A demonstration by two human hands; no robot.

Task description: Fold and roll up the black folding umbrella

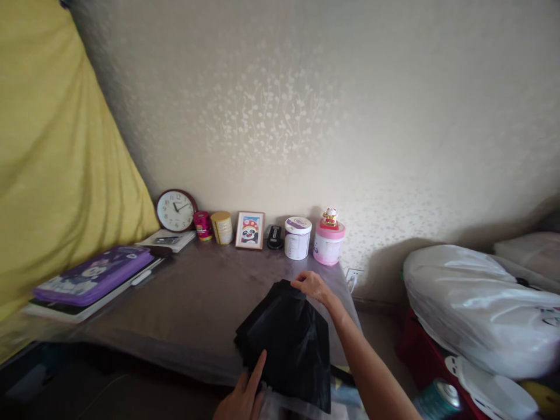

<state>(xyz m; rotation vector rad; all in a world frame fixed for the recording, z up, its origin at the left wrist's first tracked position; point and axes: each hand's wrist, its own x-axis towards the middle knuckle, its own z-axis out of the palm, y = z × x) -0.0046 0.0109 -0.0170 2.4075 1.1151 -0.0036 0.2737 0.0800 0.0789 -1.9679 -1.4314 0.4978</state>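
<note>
A black umbrella (291,341), its fabric in loose folds, is held over the front right edge of the table. My right hand (310,286) pinches the fabric at its upper end, fingers closed. My left hand (247,388) grips the umbrella from below at its lower left, with the index finger stretched along the cloth. The rest of that hand's grip is partly hidden by the fabric and the frame's bottom edge. A dark strap (342,375) sticks out to the right of the umbrella.
Along the wall stand a clock (176,210), a panda picture frame (249,230), a white tub (298,239) and a pink-lidded tub (329,244) bearing a lucky-cat figure. A purple case (94,274) lies left on the table (188,303). White bags (481,303) bulge at right.
</note>
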